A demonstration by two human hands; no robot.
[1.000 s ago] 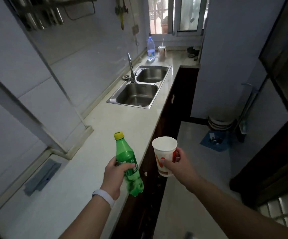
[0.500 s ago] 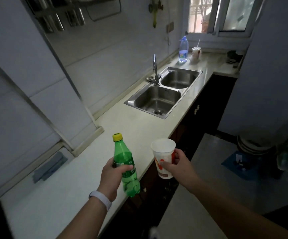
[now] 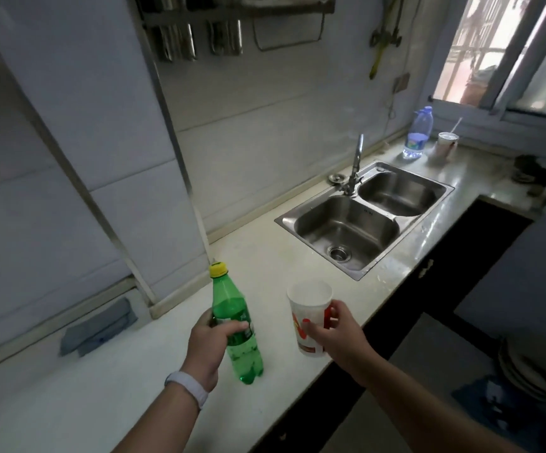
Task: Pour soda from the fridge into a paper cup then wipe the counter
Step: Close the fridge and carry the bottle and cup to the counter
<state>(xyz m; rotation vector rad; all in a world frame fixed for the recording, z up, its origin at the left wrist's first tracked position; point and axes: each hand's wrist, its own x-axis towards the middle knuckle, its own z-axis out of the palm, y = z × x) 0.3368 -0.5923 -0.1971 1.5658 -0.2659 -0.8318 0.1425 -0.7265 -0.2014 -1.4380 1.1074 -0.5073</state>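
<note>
Head view, looking down: the left hand [image 3: 207, 344] wraps its fingers round the middle of the green soda bottle [image 3: 229, 299], upright over the counter [image 3: 134, 371], yellow cap [image 3: 218, 269] on. The right hand [image 3: 337, 338] curls round the paper cup [image 3: 304, 317] near the counter's front edge. The cup looks light and crushable, so I'd hold it gently low down; the bottle seems stiff, maybe slick, best gripped at its waist while uncapping

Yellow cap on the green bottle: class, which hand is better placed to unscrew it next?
Probably the right hand, after setting down the paper cup; the left hand grips the bottle mid-body.
</note>
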